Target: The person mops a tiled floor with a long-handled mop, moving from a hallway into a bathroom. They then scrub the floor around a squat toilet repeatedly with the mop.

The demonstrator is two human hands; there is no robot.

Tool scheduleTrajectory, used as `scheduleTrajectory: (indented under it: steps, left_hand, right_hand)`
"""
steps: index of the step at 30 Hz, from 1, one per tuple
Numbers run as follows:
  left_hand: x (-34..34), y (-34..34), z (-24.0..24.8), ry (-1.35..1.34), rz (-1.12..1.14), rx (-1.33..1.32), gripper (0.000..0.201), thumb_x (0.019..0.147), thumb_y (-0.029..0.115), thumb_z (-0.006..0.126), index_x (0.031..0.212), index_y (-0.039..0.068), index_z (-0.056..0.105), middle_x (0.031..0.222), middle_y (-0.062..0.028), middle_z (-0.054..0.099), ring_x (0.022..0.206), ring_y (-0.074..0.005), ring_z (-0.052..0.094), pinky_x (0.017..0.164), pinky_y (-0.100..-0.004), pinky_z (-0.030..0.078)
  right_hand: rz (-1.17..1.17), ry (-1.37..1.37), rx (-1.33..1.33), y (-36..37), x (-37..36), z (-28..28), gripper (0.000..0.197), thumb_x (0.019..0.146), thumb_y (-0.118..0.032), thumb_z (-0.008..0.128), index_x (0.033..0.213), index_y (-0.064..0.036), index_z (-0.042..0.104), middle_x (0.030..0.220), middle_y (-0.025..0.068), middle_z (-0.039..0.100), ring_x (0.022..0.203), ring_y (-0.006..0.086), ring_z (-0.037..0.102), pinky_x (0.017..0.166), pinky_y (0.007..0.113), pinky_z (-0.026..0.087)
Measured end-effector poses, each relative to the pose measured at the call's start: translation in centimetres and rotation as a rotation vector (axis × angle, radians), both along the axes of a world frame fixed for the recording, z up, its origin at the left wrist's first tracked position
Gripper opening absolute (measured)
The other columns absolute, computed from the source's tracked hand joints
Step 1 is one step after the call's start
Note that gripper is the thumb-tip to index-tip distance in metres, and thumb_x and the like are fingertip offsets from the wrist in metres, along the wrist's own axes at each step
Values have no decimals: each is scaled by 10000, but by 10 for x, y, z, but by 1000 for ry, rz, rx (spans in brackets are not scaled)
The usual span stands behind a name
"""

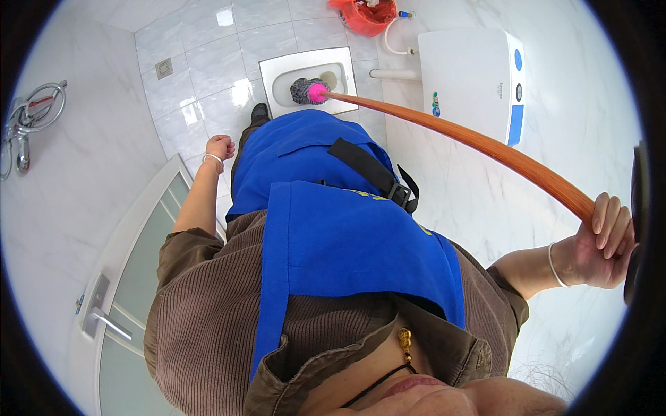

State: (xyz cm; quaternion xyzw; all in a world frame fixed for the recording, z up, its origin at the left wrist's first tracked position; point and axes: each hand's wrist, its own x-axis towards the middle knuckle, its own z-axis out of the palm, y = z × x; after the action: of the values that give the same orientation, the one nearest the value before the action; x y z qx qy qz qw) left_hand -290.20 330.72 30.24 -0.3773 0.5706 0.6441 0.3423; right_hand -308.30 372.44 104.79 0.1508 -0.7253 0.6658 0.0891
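My right hand (605, 239) is wrapped round the upper end of a long wood-coloured handle at the far right. The handle belongs to a mop (305, 91) with a pink collar and dark grey strands. Its head rests in the basin of a white squat toilet (266, 104) in the floor, and the shaft slants down from right to left. By my left side hangs my left hand (220, 146), its fingers curled in a loose fist with nothing seen in them.
A red bin (366, 19) with a liner stands beyond the toilet. On the right wall is a white cistern-like box (461, 83) with a pipe and hose. A glazed door (142, 277) is at my left, with a shower fitting (35, 118) further along. A floor drain (164, 68) lies far left.
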Motion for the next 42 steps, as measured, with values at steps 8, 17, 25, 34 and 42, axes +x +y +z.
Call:
scheduleTrajectory:
  steps: [8,17,25,34,42]
  left_hand:
    - [-26,14,76,-105,152,-42,126,820,79,551,937,36,560,718,-80,622,538,-144,580,475,-274,508]
    - [-26,22,58,-98,155,21,150,826,78,549,968,29,546,740,-83,624,564,-144,584,489,-270,510]
    - [-19,31,75,-164,130,-17,156,836,93,548,979,31,548,749,-81,617,576,-144,579,499,-275,507]
    - [-14,17,33,109,-174,-182,150,843,101,552,973,26,553,754,-87,624,581,-148,585,489,-276,503]
    - [-40,50,62,-121,142,-28,151,839,95,546,978,37,561,773,-80,632,583,-143,580,503,-272,506]
  right_hand:
    - [13,-43,-26,10,-13,-6,308,804,-157,504,528,-185,370,461,-10,340,454,103,322,535,247,321]
    - [-68,18,-18,30,-32,-14,294,787,-153,486,527,-190,354,448,-3,328,422,94,304,498,241,316]
    - [50,-35,27,-52,-42,-173,151,833,-77,496,701,-93,425,512,3,352,446,117,315,437,288,317]
    - [-38,-85,11,36,-27,-93,293,867,-192,442,593,-155,344,493,-30,330,456,87,291,486,256,299]
    - [-136,50,103,-43,-42,-116,304,822,-172,479,556,-132,338,481,-16,322,421,88,271,427,251,271]
